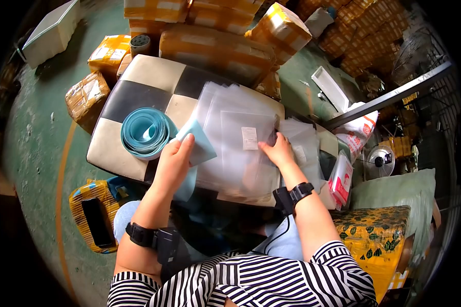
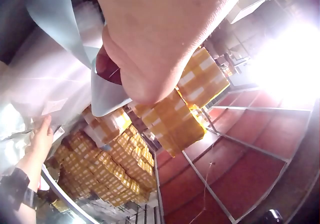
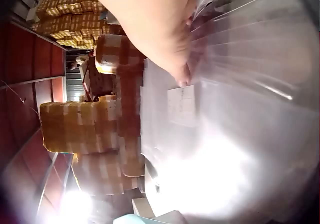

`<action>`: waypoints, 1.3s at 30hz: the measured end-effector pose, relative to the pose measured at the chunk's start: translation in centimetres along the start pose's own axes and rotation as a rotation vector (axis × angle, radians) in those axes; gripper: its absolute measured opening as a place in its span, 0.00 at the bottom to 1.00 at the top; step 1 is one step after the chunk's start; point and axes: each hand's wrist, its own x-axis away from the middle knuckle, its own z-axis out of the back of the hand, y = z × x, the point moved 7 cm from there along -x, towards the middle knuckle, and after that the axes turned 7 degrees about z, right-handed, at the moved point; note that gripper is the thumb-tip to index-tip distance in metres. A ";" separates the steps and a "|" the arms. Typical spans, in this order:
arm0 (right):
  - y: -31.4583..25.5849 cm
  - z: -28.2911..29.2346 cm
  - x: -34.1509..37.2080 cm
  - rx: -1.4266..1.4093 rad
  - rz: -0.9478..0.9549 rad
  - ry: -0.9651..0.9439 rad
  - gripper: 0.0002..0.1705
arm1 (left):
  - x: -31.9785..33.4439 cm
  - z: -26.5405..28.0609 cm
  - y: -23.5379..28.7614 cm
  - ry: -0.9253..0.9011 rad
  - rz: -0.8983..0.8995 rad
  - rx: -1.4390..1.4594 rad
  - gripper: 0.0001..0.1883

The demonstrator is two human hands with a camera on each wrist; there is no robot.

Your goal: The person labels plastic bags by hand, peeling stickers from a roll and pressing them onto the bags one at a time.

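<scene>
My left hand (image 1: 173, 162) pinches the end of a light blue strip (image 1: 204, 145), thumb on top. This strip comes from a blue roll (image 1: 133, 134) standing on the checkered cushioned top, left of the hand; a length of it hangs below the wrist. With my right hand (image 1: 281, 152) I grip the right edge of a clear plastic bag (image 1: 233, 123), the thumb beside its small white label (image 1: 249, 138). In the right wrist view the thumb tip lies at the corner of the label (image 3: 181, 105), and creases run from the grip. More clear bags (image 1: 215, 102) lie beneath.
The black and cream cushioned top (image 1: 151, 71) bears the work. Taped cartons (image 1: 217, 53) stand behind it. Further clear bags (image 1: 305, 140) lie right, near a red-and-white packet (image 1: 340, 179). A phone (image 1: 97, 222) rests on a taped parcel at left. A metal bar (image 1: 389, 94) slants in at right.
</scene>
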 end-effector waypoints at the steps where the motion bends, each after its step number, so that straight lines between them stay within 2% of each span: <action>1: 0.0 -0.2 0.6 0.090 0.026 0.026 0.47 | -0.1 0.0 -0.1 -0.002 -0.008 -0.023 0.19; 3: 0.8 -1.3 0.9 -0.122 -0.029 -0.038 0.39 | -0.2 0.0 -0.3 -0.004 -0.026 -0.074 0.19; 6: 1.4 -0.8 1.2 -0.336 -0.073 0.064 0.23 | -0.2 0.2 -0.3 0.020 -0.047 -0.038 0.19; 10: -1.6 3.1 3.5 -0.182 0.333 0.323 0.05 | -0.4 0.6 -0.6 0.033 -0.049 -0.020 0.20; 14: 1.5 3.8 3.9 -0.997 -0.061 0.261 0.06 | -0.6 0.5 -0.7 0.035 -0.061 -0.021 0.21; 16: 4.3 7.5 3.7 -1.154 -0.058 0.364 0.04 | -0.4 0.4 -0.4 0.026 -0.058 0.031 0.21; 17: 6.9 8.8 3.1 -1.214 -0.126 0.404 0.04 | -0.2 0.3 -0.3 0.028 -0.054 0.026 0.20; 18: 8.5 10.3 2.9 -1.245 -0.127 0.385 0.03 | -0.2 0.4 -0.2 0.029 -0.051 0.022 0.20; 19: 10.4 11.3 2.6 -1.241 -0.136 0.366 0.04 | -0.2 0.4 -0.2 0.030 -0.049 0.019 0.20; 21: 13.0 11.7 2.4 -1.215 -0.276 0.211 0.04 | -0.4 0.3 -0.4 0.016 -0.037 -0.007 0.20; 22: 15.1 11.1 1.7 -1.119 -0.259 0.133 0.06 | -0.3 0.2 -0.4 0.020 -0.031 -0.009 0.19; 24: 19.2 8.7 0.0 -0.771 -0.099 0.120 0.07 | -0.4 0.0 -0.5 0.016 -0.033 -0.011 0.19; 25: 19.1 8.2 -0.2 -0.600 -0.022 0.112 0.08 | -0.6 -0.1 -0.6 0.007 -0.040 -0.012 0.19; 26: 19.5 7.7 -0.2 -0.434 -0.001 0.092 0.09 | -0.7 -0.3 -0.7 -0.001 -0.049 -0.014 0.19; 29: 20.4 6.5 -0.8 0.010 0.074 0.214 0.09 | -0.7 -0.2 -0.8 0.015 -0.043 -0.042 0.18; 30: 19.5 6.9 -0.6 0.117 -0.013 0.172 0.13 | -0.8 -0.1 -0.7 0.049 -0.063 -0.062 0.21; 33: 15.9 7.9 -0.2 0.164 0.102 0.343 0.23 | -0.8 -0.2 -0.6 0.047 -0.039 -0.026 0.20; 34: 15.0 7.4 -0.4 0.070 0.126 0.267 0.33 | -1.0 -0.5 -0.7 0.008 -0.034 -0.002 0.20; 37: 7.7 5.1 2.9 0.099 0.379 0.159 0.36 | -1.6 -0.4 -1.8 -0.059 -0.031 0.014 0.18; 38: 6.4 4.2 3.9 0.127 0.391 0.092 0.38 | -2.3 -0.5 -2.8 -0.050 -0.081 -0.029 0.17; 39: 5.4 2.6 4.6 0.151 0.419 0.021 0.39 | -1.4 -0.9 -2.3 -0.073 0.064 -0.088 0.18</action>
